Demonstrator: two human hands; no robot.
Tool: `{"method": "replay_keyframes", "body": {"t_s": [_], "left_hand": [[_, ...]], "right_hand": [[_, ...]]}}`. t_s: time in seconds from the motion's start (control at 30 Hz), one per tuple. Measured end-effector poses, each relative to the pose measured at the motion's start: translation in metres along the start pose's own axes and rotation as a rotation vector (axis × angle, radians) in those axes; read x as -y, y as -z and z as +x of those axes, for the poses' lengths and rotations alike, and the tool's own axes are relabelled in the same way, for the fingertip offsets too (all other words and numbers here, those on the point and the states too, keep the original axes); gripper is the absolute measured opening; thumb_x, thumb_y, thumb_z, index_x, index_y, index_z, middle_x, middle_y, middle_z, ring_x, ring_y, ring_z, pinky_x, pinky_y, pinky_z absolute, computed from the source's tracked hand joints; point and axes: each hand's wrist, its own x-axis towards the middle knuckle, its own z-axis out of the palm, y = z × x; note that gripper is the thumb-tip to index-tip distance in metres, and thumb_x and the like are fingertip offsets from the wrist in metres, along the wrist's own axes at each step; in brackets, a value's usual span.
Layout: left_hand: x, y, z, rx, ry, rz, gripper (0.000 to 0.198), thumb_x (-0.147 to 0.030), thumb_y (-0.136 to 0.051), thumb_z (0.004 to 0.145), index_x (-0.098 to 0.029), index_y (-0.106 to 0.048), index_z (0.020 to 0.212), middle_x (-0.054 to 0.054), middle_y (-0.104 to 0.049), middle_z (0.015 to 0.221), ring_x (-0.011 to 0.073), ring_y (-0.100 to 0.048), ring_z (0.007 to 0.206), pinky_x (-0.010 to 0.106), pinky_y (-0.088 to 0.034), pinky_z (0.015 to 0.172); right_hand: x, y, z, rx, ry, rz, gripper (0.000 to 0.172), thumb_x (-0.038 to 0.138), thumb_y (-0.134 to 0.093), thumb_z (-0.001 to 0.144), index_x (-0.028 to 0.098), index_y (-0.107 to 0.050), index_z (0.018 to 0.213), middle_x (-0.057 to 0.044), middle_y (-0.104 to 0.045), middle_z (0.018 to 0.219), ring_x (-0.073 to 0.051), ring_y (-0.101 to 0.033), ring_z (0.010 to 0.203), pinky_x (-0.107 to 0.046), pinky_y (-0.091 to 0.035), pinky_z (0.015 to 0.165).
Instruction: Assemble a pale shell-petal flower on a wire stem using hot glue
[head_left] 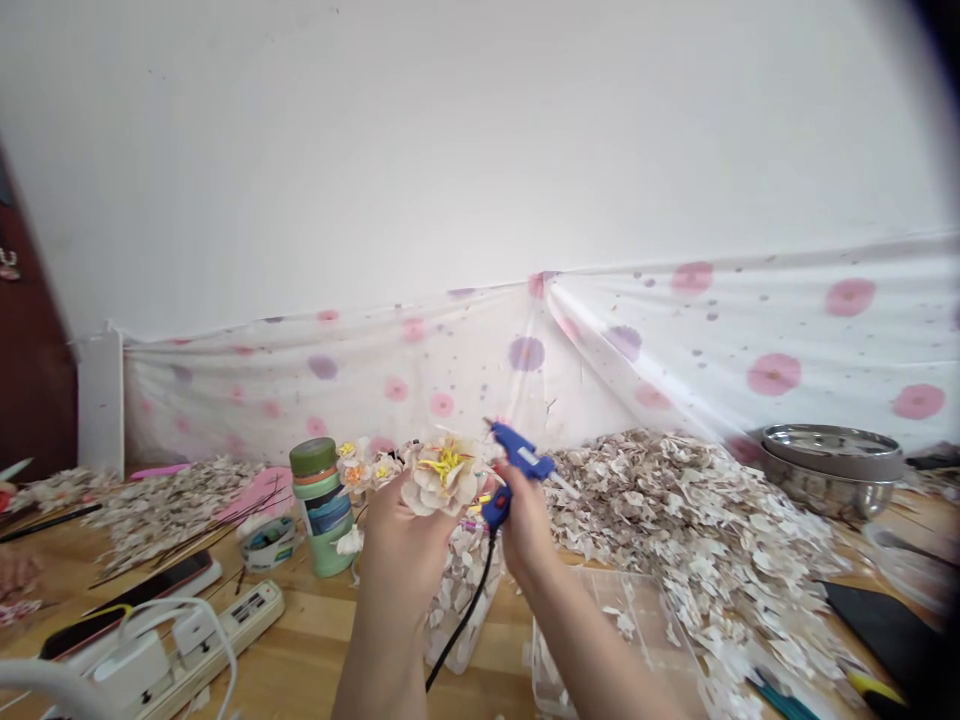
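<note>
In the middle of the head view my left hand (397, 535) is closed on a handmade flower (442, 480) with pale petals and a yellow centre. Just to its right, my right hand (527, 520) grips a blue hot glue gun (521, 452). The gun's nozzle points up and to the left, and a clear glue stick shows at its back. From the handle a black cord (471, 605) runs down between my forearms. The flower and the gun are held close together. My left fingers are partly hidden behind the petals.
A large heap of pale petals (675, 510) spreads at the right, by stacked metal bowls (829, 490). A clear compartment box (645, 590) lies below it. At the left are a green bottle (328, 550), a roll of tape (268, 548) and a power strip (255, 610).
</note>
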Motion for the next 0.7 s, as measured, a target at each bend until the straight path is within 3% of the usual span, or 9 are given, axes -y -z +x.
{"method": "replay_keyframes", "body": {"t_s": [0.1, 0.17, 0.2, 0.27, 0.33, 0.4, 0.47, 0.7], "left_hand": [[-0.002, -0.003, 0.000, 0.030, 0.038, -0.030, 0.030, -0.025, -0.087, 0.055, -0.016, -0.068, 0.077, 0.000, -0.071, 0.069, 0.0172, -0.069, 0.070, 0.027, -0.057, 0.073], [-0.003, -0.004, 0.000, 0.021, 0.069, -0.040, 0.033, -0.026, -0.089, 0.051, -0.016, -0.068, 0.074, -0.001, -0.071, 0.067, 0.0157, -0.068, 0.067, 0.024, -0.057, 0.069], [-0.004, -0.005, 0.000, 0.020, 0.090, -0.043, 0.033, -0.028, -0.089, 0.051, -0.015, -0.067, 0.072, 0.000, -0.070, 0.066, 0.0151, -0.067, 0.066, 0.024, -0.057, 0.068], [-0.006, -0.007, -0.001, 0.036, 0.118, -0.049, 0.034, -0.034, -0.089, 0.052, -0.014, -0.067, 0.068, 0.002, -0.069, 0.062, 0.0135, -0.065, 0.062, 0.022, -0.056, 0.064], [-0.009, -0.008, -0.002, 0.074, 0.113, -0.051, 0.034, -0.038, -0.086, 0.058, -0.013, -0.066, 0.065, 0.002, -0.067, 0.058, 0.0116, -0.063, 0.057, 0.020, -0.054, 0.059], [-0.012, -0.010, -0.004, 0.104, 0.107, -0.057, 0.032, -0.040, -0.082, 0.066, -0.013, -0.065, 0.066, 0.001, -0.065, 0.056, 0.0097, -0.060, 0.051, 0.018, -0.051, 0.053], [-0.014, -0.011, -0.005, 0.120, 0.114, -0.061, 0.030, -0.040, -0.077, 0.072, -0.014, -0.064, 0.068, -0.001, -0.064, 0.056, 0.0087, -0.058, 0.047, 0.017, -0.049, 0.049], [-0.012, -0.014, -0.006, 0.141, 0.137, -0.014, 0.027, -0.035, -0.073, 0.075, -0.013, -0.061, 0.066, 0.000, -0.063, 0.054, 0.0093, -0.057, 0.044, 0.018, -0.047, 0.047]], "right_hand": [[0.035, 0.016, 0.013, -0.118, 0.065, 0.072, 0.031, 0.046, -0.071, 0.076, 0.018, -0.059, 0.081, 0.005, -0.051, 0.062, -0.008, -0.044, 0.050, -0.018, -0.035, 0.042], [0.062, 0.022, 0.012, -0.136, 0.115, 0.094, 0.034, 0.046, -0.077, 0.070, 0.019, -0.062, 0.085, 0.003, -0.058, 0.070, -0.009, -0.051, 0.058, -0.018, -0.041, 0.048], [0.074, 0.024, 0.010, -0.098, 0.129, 0.095, 0.034, 0.044, -0.080, 0.066, 0.019, -0.064, 0.083, 0.001, -0.062, 0.075, -0.010, -0.057, 0.065, -0.019, -0.046, 0.053], [0.094, 0.027, 0.002, 0.096, 0.161, 0.113, 0.030, 0.040, -0.081, 0.067, 0.018, -0.066, 0.080, -0.001, -0.065, 0.082, -0.013, -0.062, 0.076, -0.022, -0.052, 0.065], [0.108, 0.029, -0.007, 0.273, 0.175, 0.094, 0.025, 0.039, -0.078, 0.072, 0.018, -0.065, 0.075, 0.001, -0.062, 0.071, -0.009, -0.059, 0.061, -0.019, -0.047, 0.054], [0.116, 0.032, -0.014, 0.394, 0.187, 0.012, 0.026, 0.040, -0.074, 0.076, 0.017, -0.063, 0.071, 0.004, -0.055, 0.056, -0.006, -0.047, 0.043, -0.017, -0.035, 0.040], [0.120, 0.035, -0.019, 0.460, 0.197, -0.111, 0.031, 0.044, -0.073, 0.076, 0.016, -0.061, 0.067, 0.004, -0.050, 0.048, -0.005, -0.039, 0.036, -0.018, -0.027, 0.035], [0.125, 0.034, -0.034, 0.384, 0.169, -0.475, 0.031, 0.041, -0.076, 0.072, 0.017, -0.057, 0.067, 0.005, -0.048, 0.052, -0.007, -0.040, 0.047, -0.021, -0.033, 0.044]]}}
